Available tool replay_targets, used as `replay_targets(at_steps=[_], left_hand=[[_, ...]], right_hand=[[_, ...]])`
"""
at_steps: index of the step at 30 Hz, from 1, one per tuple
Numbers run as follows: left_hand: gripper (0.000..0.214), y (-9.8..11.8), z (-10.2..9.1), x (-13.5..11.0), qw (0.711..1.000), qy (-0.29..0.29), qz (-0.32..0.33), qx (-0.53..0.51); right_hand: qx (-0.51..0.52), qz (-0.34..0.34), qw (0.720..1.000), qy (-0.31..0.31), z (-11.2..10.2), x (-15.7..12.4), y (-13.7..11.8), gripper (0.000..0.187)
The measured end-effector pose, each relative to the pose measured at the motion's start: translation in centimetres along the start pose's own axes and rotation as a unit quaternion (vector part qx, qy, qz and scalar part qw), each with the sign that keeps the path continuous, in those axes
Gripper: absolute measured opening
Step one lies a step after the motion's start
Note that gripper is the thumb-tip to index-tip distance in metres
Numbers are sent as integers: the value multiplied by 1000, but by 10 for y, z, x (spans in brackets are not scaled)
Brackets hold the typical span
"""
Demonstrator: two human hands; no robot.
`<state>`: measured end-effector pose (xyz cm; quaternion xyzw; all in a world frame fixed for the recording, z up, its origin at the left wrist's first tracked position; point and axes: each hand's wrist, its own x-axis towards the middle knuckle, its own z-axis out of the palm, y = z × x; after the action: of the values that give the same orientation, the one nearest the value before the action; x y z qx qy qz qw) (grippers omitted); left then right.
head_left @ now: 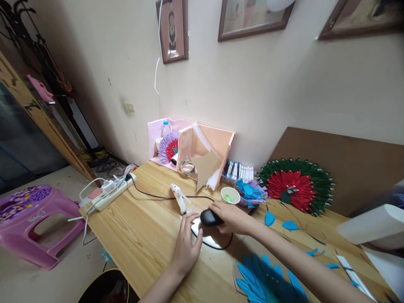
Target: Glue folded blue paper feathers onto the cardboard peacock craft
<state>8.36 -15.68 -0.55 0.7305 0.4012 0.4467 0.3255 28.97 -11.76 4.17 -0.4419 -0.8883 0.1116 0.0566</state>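
Observation:
My right hand (230,216) is closed around a black rounded lamp head (211,217), just above the table. A bright white glow (205,237) shows on the wood beneath it, with a loop of black cable (217,248) around the light. To the left, my left hand (187,244) lies with thumb and fingers apart at the edge of the glow, holding nothing. Beyond the hands lies a white glue gun (179,198). A small white bowl (230,195) with green bits stands behind my right hand. Under my right forearm are blue paper petals (259,277).
A power strip (115,193) sits on the left table edge, its black cord crossing the wood. Pink and peach box stands (205,134), markers (239,171) and a red-green paper flower (293,187) line the back. A pink stool (41,227) and black bin (104,288) stand left.

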Motion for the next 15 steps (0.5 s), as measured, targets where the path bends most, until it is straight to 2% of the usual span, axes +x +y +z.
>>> replay_targets(at_steps=[3,6,7,9,10,12,15], left_hand=[[27,4,-5,-4,1000,20,17,-5],[23,5,-5,-5,1000,3,15,-25],[23,5,-4,-5,999,-6,13,-29],[23,3,-4,-4,999,-18,11,-27],[23,2,-3,-4,999,-21,13,-22],[24,-4,-1,-4,1000,-20,20,-8],[26,-16,6,-6,999,-2,48,23]], right_hand=[[30,91,988,124,-31,16,-7,39],[45,173,957,230,-70,64,-8,38],[38,209,946,247,-83,86,-5,40],[2,328,919,219,-104,131,3,45],[-3,355,912,206,-112,153,10,45],[-5,375,910,176,-121,189,23,42],[-15,380,915,134,-116,222,43,34]])
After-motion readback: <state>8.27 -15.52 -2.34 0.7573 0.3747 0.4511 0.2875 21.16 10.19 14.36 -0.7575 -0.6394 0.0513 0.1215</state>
